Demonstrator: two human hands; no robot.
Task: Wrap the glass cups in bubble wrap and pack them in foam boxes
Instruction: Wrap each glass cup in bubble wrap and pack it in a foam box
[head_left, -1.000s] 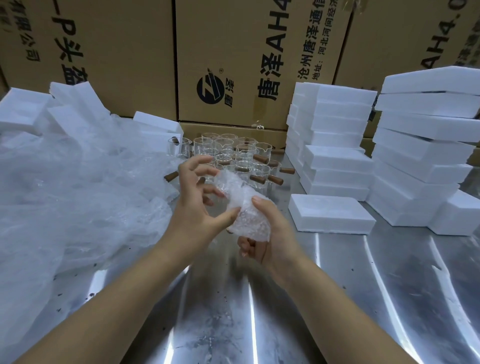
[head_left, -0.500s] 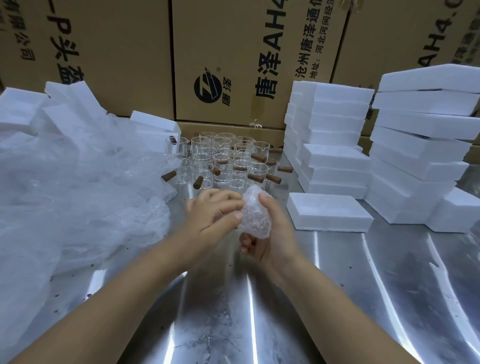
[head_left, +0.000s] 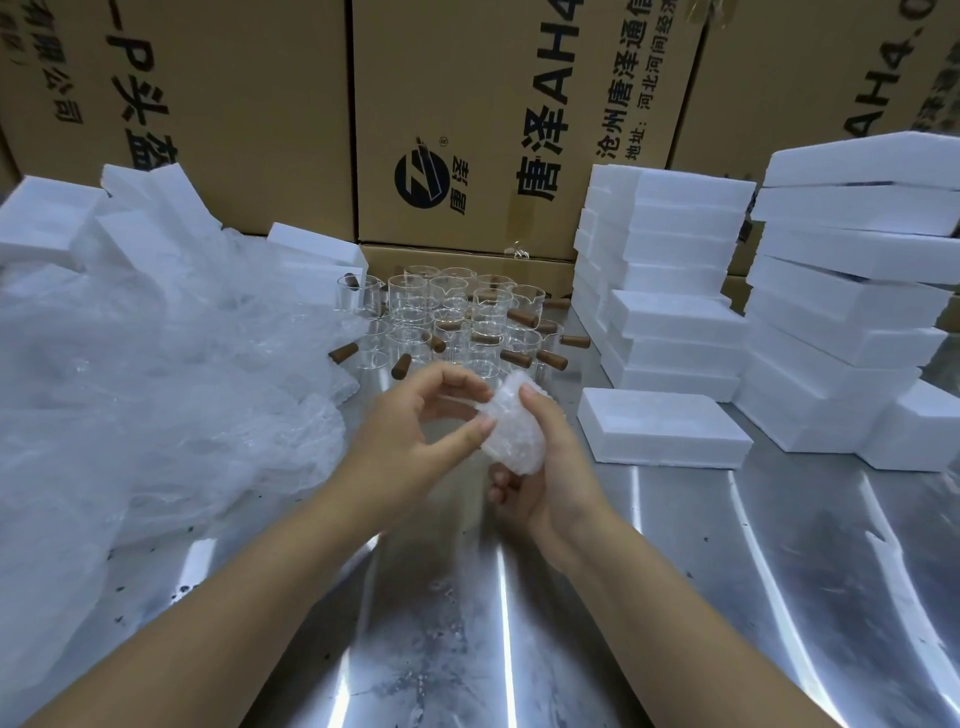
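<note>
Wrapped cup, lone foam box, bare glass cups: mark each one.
wrapped cup (head_left: 511, 439): head view, on its bubble-wrapped side.
lone foam box (head_left: 660, 423): head view, on its top face.
bare glass cups (head_left: 410, 299): head view, on one cup's wall in the cluster.

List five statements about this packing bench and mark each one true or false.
1. The right hand holds a bubble-wrapped cup. True.
2. The left hand lies flat on the metal table. False: it is raised, pinching the wrap on the cup.
3. Bare glass cups with brown handles stand beyond the hands. True.
4. The lone foam box lies left of the hands. False: it lies to their right, in front of the foam stacks.
5. Clear wrap is heaped on the left. True.
</note>
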